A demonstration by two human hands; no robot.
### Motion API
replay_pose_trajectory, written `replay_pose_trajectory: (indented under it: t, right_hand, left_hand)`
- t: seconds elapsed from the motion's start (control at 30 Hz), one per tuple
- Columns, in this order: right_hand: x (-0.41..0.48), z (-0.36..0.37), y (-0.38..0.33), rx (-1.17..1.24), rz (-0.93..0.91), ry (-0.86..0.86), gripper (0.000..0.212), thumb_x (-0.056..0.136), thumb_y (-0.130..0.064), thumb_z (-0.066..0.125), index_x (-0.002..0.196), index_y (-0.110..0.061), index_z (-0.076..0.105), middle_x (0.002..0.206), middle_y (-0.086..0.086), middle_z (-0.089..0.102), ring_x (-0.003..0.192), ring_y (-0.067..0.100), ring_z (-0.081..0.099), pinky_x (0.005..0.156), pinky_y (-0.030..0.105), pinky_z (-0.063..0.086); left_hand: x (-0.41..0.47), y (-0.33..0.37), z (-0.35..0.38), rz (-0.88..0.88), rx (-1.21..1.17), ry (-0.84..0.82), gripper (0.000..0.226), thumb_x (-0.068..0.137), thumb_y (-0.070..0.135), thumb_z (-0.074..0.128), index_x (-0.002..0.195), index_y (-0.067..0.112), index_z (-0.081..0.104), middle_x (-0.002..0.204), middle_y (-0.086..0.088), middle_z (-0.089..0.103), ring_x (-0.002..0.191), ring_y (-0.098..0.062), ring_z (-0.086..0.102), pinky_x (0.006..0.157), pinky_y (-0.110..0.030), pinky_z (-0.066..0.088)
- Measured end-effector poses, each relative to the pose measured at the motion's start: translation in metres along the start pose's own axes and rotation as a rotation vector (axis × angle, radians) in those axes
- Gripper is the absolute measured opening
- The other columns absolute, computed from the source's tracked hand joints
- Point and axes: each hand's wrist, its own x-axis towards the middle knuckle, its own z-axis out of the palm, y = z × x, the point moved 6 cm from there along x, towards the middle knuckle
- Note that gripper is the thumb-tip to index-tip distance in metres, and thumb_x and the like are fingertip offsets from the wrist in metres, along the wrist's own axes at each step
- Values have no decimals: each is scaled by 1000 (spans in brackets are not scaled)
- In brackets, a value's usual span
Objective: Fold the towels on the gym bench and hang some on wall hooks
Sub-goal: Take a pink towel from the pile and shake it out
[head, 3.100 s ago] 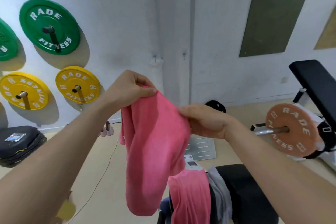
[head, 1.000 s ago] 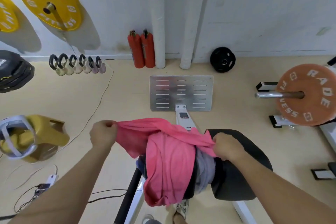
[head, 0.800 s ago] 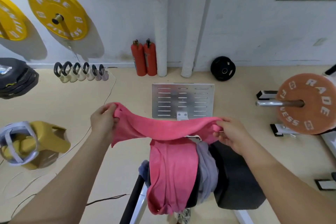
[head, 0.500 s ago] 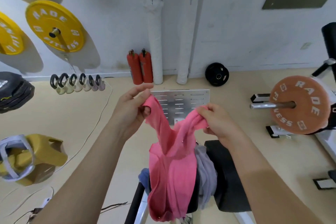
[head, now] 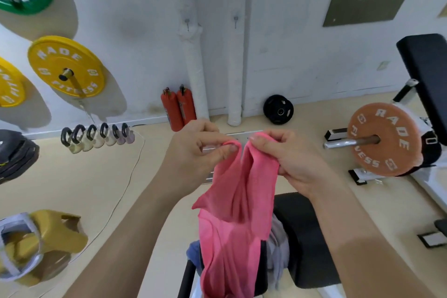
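While pinched, pink towel (head: pixel 238 203) lengthwise down.

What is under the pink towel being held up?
The pink towel hangs over the black bench. A grey towel and something blue peek out beside it; whatever lies directly beneath is covered.

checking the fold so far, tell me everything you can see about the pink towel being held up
The pink towel looks like soft terry cloth, plain and unmarked. Its top edge is bunched into two corners brought close together, one pinched by the left hand, the other by the right hand. From there it hangs in loose vertical folds over the black bench. Its lower part merges visually with another pink towel draped there, beside a grey towel.
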Motion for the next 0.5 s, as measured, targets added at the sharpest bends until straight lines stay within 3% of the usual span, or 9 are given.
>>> replay_pose_trajectory:
  t: [0.03,0.1,0.17,0.23,0.33,0.4,0.43,0.5]
  right_hand:
    - [-1,1,-4,0,3,-15,11,84,-19,70,85,-9,73,71,2,69,61,9,61,51,21,47]
    - [-2,4,-9,13,30,-42,18,82,-17,72,92,-2,71,74,5,69,63,13,63,55,23,50]
    - [-3,9,-13,25,53,-66,16,80,-16,73,89,-3,69,71,4,68,57,11,61,48,20,47]
    - [-3,11,-18,95,54,-94,14,77,-13,72,88,-6,69,76,8,66,61,14,60,50,21,49]
    - [-5,13,-24,324,33,-139,38,70,-6,69,106,4,65,94,19,67,84,26,64,74,31,57]
    - [-9,16,-28,449,10,-166,43,70,0,66,113,7,63,97,21,69,85,26,68,76,31,59]
    - [-10,17,-30,475,-3,-172,44,71,2,64,114,7,63,97,21,70,84,26,69,75,30,59]
    - [-13,16,-31,470,-30,-152,44,71,1,65,114,6,63,98,20,70,86,25,68,76,29,59]
  left_hand:
    - [2,4,-4,20,8,1,12,76,24,73,87,27,76,84,13,62,83,1,55,74,-8,38]
    - [5,14,-5,-15,-204,-62,12,73,23,71,84,21,76,88,8,69,88,-5,62,80,-15,45]
    - [7,24,-6,-66,-491,-124,13,71,16,70,81,14,77,78,3,73,77,-8,67,71,-17,50]
    - [9,32,-8,-81,-625,-150,14,67,20,72,77,14,78,70,2,72,69,-9,67,65,-17,50]
    - [15,35,-2,-79,-465,-196,9,76,27,74,77,19,77,70,-3,71,72,-10,63,65,-24,49]
    - [16,33,7,-63,-227,-238,14,81,39,67,78,27,75,75,-3,70,72,-9,59,65,-31,48]
    - [16,32,11,-57,-178,-242,15,81,43,64,77,32,73,74,4,68,71,-6,58,64,-27,47]
    - [14,33,13,-77,-239,-206,11,77,42,64,75,37,73,74,12,68,69,-6,60,64,-22,47]
